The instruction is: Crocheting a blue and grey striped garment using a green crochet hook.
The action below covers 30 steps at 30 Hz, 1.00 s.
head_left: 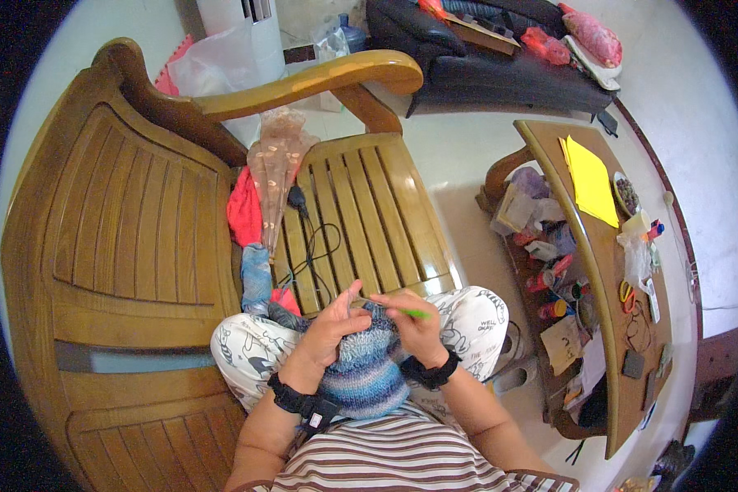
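A knitted piece (361, 377) in blue, white and grey stripes lies in my lap against my striped shirt. My left hand (330, 330) is closed at its upper left edge, with the index finger raised. My right hand (415, 330), at the upper right edge, grips a slim crochet hook with a green handle (416, 314). The hook's thin shaft points left toward my left fingers; its tip is too small to make out. Both fists are close together above the knitting. Dark bands circle both wrists.
I sit on a slatted wooden bench (361, 205). A brown patterned bag (275, 156), red cloth (243, 209) and black cable (324, 246) lie at my left. To the right stands a wooden table (586, 238) with yellow sheets (590, 180), scissors (626, 297) and a cluttered lower shelf. Farther off is a black sofa (500, 78).
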Each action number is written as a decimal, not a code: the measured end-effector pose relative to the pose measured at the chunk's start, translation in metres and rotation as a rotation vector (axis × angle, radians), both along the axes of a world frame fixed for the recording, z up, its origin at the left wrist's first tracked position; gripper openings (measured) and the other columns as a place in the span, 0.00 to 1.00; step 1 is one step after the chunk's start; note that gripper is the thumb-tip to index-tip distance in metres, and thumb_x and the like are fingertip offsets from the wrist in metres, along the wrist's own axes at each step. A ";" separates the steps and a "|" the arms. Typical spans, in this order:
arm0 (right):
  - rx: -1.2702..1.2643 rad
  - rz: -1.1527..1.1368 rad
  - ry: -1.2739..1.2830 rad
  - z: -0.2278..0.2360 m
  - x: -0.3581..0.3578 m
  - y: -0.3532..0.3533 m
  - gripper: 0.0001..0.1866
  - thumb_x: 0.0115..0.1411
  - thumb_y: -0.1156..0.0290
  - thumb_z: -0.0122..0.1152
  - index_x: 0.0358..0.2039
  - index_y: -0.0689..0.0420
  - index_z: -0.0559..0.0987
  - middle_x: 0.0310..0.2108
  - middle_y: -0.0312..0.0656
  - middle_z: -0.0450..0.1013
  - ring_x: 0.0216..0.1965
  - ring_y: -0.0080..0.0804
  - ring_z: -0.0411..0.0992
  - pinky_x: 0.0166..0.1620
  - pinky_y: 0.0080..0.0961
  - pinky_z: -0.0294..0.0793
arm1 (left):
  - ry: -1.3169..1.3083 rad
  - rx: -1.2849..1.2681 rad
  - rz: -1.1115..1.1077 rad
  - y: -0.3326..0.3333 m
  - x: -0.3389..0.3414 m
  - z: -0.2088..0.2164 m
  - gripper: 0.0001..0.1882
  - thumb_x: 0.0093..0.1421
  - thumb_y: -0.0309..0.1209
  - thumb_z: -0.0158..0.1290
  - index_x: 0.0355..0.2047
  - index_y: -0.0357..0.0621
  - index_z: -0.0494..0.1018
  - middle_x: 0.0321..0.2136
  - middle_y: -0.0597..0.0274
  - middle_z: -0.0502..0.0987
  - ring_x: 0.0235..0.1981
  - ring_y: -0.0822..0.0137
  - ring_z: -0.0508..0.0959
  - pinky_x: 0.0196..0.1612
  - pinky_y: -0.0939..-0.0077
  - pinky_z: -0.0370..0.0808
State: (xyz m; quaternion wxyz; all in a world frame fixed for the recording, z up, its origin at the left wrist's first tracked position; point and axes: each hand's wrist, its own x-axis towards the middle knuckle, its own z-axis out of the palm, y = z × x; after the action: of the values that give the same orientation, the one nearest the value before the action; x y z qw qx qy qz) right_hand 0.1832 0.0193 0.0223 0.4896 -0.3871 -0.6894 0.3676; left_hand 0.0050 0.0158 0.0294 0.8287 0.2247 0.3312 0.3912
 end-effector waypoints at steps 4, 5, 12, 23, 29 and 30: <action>-0.512 0.073 0.661 -0.003 -0.003 -0.001 0.08 0.60 0.72 0.48 0.38 0.61 0.71 0.34 0.44 0.74 0.36 0.31 0.73 0.40 0.23 0.72 | 0.107 0.106 -0.035 -0.005 0.002 0.010 0.51 0.43 0.24 0.58 0.62 0.42 0.37 0.38 0.60 0.69 0.37 0.71 0.69 0.42 0.81 0.67; -0.515 0.070 0.662 -0.001 0.000 0.000 0.08 0.60 0.72 0.48 0.38 0.61 0.71 0.34 0.44 0.74 0.36 0.31 0.73 0.40 0.23 0.72 | 0.183 0.213 -0.054 -0.005 -0.001 0.007 0.51 0.44 0.23 0.58 0.62 0.40 0.35 0.36 0.60 0.68 0.38 0.72 0.69 0.42 0.81 0.67; -0.733 0.188 0.732 0.011 0.004 0.006 0.08 0.61 0.69 0.46 0.35 0.59 0.69 0.32 0.48 0.74 0.37 0.35 0.73 0.43 0.28 0.70 | 0.368 0.345 -0.111 -0.007 -0.006 0.016 0.50 0.45 0.20 0.56 0.62 0.39 0.34 0.33 0.60 0.69 0.36 0.73 0.69 0.41 0.82 0.66; -0.584 0.373 0.525 0.006 0.013 0.018 0.08 0.62 0.66 0.45 0.35 0.58 0.69 0.31 0.43 0.74 0.36 0.29 0.72 0.40 0.25 0.70 | 0.398 0.331 -0.086 -0.008 -0.010 0.022 0.45 0.46 0.18 0.52 0.61 0.38 0.40 0.30 0.62 0.70 0.34 0.76 0.69 0.40 0.85 0.65; -0.342 0.353 0.101 0.031 0.019 0.018 0.08 0.61 0.71 0.45 0.33 0.61 0.70 0.32 0.42 0.74 0.36 0.28 0.71 0.41 0.24 0.69 | 0.490 0.387 -0.029 -0.010 -0.009 0.016 0.44 0.46 0.18 0.52 0.61 0.38 0.42 0.29 0.62 0.70 0.33 0.75 0.70 0.41 0.84 0.65; -0.341 0.353 0.100 0.034 0.019 0.017 0.08 0.61 0.71 0.45 0.33 0.61 0.70 0.32 0.42 0.74 0.36 0.28 0.71 0.41 0.24 0.69 | 0.547 0.424 -0.016 -0.010 -0.008 0.016 0.44 0.45 0.18 0.52 0.61 0.38 0.42 0.28 0.62 0.71 0.33 0.75 0.70 0.41 0.83 0.65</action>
State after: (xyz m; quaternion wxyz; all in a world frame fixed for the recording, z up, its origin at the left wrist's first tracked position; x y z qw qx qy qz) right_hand 0.2023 0.0361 0.0563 0.3788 -0.3193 -0.6492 0.5771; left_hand -0.0034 0.0059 0.0452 0.6471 0.4909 0.4507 0.3703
